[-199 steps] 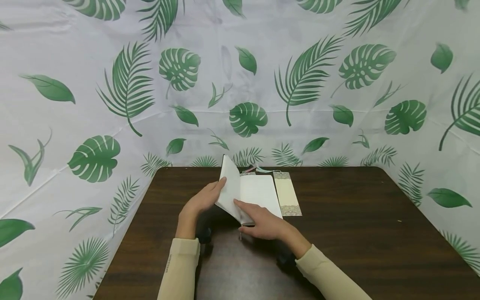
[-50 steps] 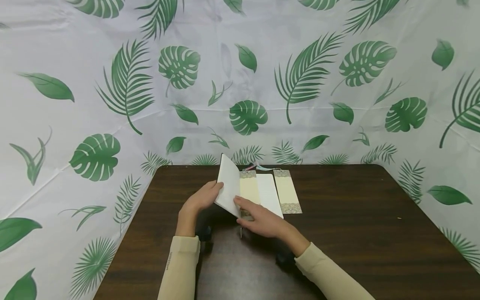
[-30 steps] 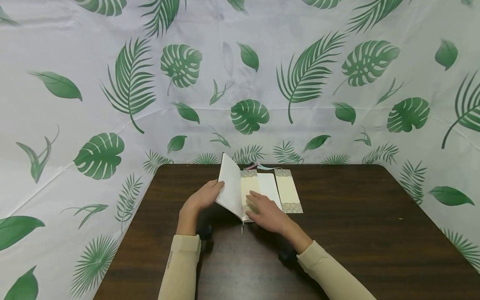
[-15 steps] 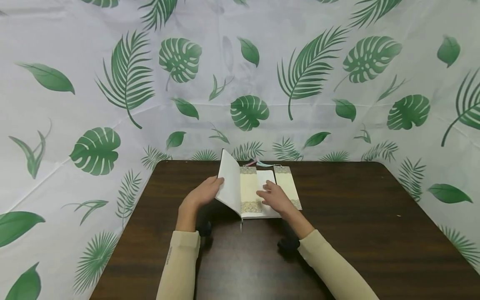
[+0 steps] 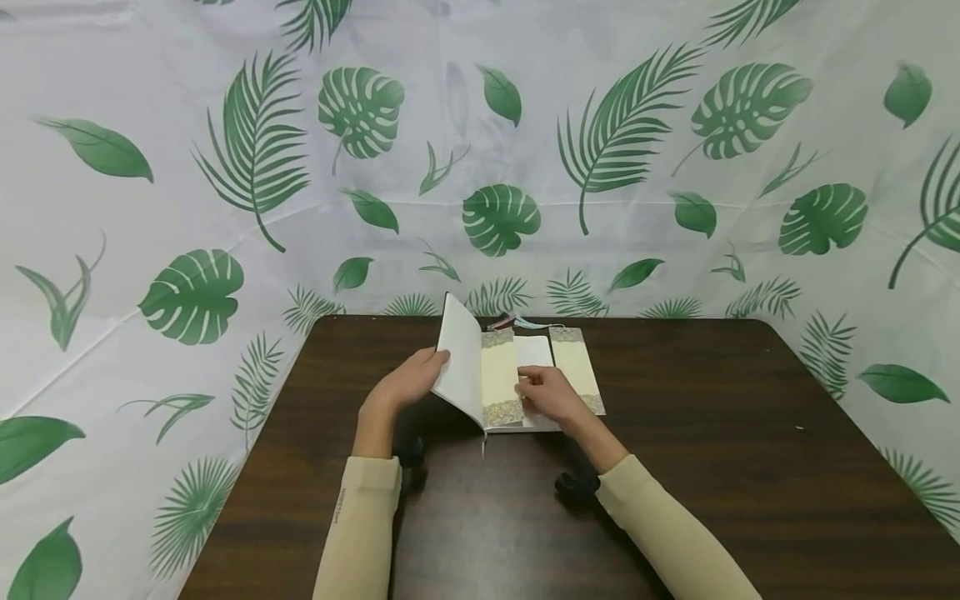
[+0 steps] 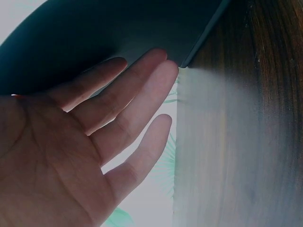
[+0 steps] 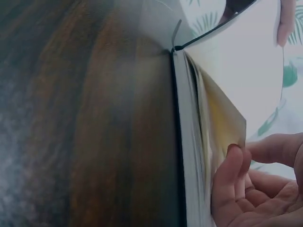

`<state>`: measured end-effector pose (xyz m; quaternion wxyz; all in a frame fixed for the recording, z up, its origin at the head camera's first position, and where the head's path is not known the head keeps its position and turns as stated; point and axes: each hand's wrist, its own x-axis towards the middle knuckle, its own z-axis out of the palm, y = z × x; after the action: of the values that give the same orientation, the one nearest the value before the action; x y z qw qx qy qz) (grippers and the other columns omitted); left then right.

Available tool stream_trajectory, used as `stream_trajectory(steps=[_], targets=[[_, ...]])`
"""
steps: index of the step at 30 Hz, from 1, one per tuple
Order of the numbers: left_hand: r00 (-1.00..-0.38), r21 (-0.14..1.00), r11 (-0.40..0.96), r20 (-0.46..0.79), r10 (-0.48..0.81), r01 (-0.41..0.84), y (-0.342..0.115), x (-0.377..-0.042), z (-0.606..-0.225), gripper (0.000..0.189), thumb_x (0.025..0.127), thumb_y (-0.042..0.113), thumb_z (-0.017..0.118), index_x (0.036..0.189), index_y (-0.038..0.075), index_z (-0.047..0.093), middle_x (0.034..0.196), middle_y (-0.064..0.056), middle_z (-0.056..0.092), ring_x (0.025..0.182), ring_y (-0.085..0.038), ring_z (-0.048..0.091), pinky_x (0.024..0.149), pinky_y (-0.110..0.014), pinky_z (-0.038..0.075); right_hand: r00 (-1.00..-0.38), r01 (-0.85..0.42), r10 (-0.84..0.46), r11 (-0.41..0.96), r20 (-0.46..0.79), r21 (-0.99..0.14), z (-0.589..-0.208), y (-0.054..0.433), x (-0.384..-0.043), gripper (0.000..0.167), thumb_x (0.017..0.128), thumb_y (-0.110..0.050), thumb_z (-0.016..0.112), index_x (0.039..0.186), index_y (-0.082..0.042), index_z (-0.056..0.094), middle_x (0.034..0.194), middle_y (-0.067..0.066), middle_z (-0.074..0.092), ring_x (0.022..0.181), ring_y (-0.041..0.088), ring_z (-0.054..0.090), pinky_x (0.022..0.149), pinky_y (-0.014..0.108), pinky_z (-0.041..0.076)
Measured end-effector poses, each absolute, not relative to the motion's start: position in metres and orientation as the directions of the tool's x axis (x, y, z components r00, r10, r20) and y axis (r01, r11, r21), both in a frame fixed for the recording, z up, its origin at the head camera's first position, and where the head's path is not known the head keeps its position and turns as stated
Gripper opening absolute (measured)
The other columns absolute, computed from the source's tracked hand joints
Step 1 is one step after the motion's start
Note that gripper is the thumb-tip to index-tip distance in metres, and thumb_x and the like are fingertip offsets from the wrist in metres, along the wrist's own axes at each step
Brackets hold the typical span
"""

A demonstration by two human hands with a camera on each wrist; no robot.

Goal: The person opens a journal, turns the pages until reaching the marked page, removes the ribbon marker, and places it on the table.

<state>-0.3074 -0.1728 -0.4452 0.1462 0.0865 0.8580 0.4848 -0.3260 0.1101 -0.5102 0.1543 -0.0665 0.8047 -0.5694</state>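
An open notebook (image 5: 533, 350) lies near the table's far edge, its left cover and pages raised at a slant. My left hand (image 5: 408, 381) holds that side up, thumb on the white page and fingers behind it. In the left wrist view, the fingers stretch behind the dark cover (image 6: 113, 28). A cream bookmark (image 5: 498, 371) with patterned ends lies along the notebook's inner fold. My right hand (image 5: 553, 395) pinches its right edge; in the right wrist view that edge of the bookmark (image 7: 225, 116) is lifted off the page.
A second cream bookmark (image 5: 573, 367) lies on the table right of the notebook, partly behind my right hand. Pink and pale blue tassels (image 5: 528, 322) lie beyond the notebook. A leaf-print cloth (image 5: 420, 167) hangs behind the dark wooden table (image 5: 712, 467).
The bookmark inside came into view between 6.6 and 1.7 seconds ago. My right hand has moved off the fold to the bookmark's right edge and pinched it. My left hand stays put.
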Motion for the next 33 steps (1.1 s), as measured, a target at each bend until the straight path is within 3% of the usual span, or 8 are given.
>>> stream_trajectory(steps=[5, 14, 19, 29, 33], targets=[[-0.944, 0.854, 0.52, -0.174, 0.28, -0.003, -0.173, -0.307, -0.445, 0.057, 0.115, 0.043, 0.029, 0.137, 0.001, 0.061, 0.112, -0.015, 0.065, 0.114, -0.029, 0.062, 0.113, -0.054, 0.043, -0.938, 0.102, -0.286, 0.312, -0.195, -0.945, -0.511, 0.113, -0.326, 0.055, 0.108, -0.012, 0.058, 0.16, 0.003, 0.046, 0.113, 0.014, 0.067, 0.084, 0.016, 0.062, 0.071, 0.031, 0.059], [-0.943, 0.853, 0.522, -0.162, 0.291, 0.014, -0.173, -0.309, -0.446, 0.057, 0.115, 0.041, 0.028, 0.14, 0.0, 0.06, 0.113, -0.015, 0.064, 0.116, -0.029, 0.061, 0.114, -0.054, 0.043, -0.958, 0.105, -0.219, 0.332, -0.185, -0.937, -0.504, 0.123, -0.329, 0.046, 0.108, -0.013, 0.058, 0.153, 0.0, 0.055, 0.106, 0.01, 0.065, 0.08, 0.018, 0.06, 0.071, 0.033, 0.057], [-0.942, 0.85, 0.527, -0.166, 0.293, 0.014, -0.172, -0.308, -0.446, 0.059, 0.115, 0.041, 0.028, 0.142, -0.001, 0.058, 0.117, -0.016, 0.063, 0.122, -0.031, 0.059, 0.115, -0.055, 0.042, -0.967, 0.101, -0.186, 0.351, -0.174, -0.931, -0.493, 0.142, -0.337, 0.046, 0.11, -0.016, 0.055, 0.153, -0.001, 0.054, 0.107, 0.008, 0.063, 0.083, 0.019, 0.058, 0.073, 0.036, 0.056], [-0.938, 0.856, 0.516, -0.176, 0.299, 0.004, -0.173, -0.308, -0.446, 0.057, 0.115, 0.042, 0.027, 0.137, 0.001, 0.061, 0.111, -0.014, 0.064, 0.11, -0.028, 0.061, 0.11, -0.052, 0.045, -0.98, 0.096, -0.126, 0.382, -0.155, -0.919, -0.474, 0.187, -0.349, 0.047, 0.112, -0.02, 0.055, 0.155, 0.0, 0.053, 0.109, 0.007, 0.063, 0.086, 0.017, 0.058, 0.083, 0.042, 0.058], [-0.935, 0.857, 0.516, -0.18, 0.304, 0.003, -0.173, -0.309, -0.446, 0.058, 0.115, 0.043, 0.027, 0.138, 0.001, 0.06, 0.112, -0.014, 0.064, 0.111, -0.028, 0.061, 0.111, -0.053, 0.044, -0.982, 0.098, -0.109, 0.397, -0.153, -0.912, -0.47, 0.203, -0.351, 0.048, 0.113, -0.022, 0.053, 0.156, 0.0, 0.052, 0.122, 0.014, 0.064, 0.092, 0.017, 0.059, 0.09, 0.048, 0.058]])
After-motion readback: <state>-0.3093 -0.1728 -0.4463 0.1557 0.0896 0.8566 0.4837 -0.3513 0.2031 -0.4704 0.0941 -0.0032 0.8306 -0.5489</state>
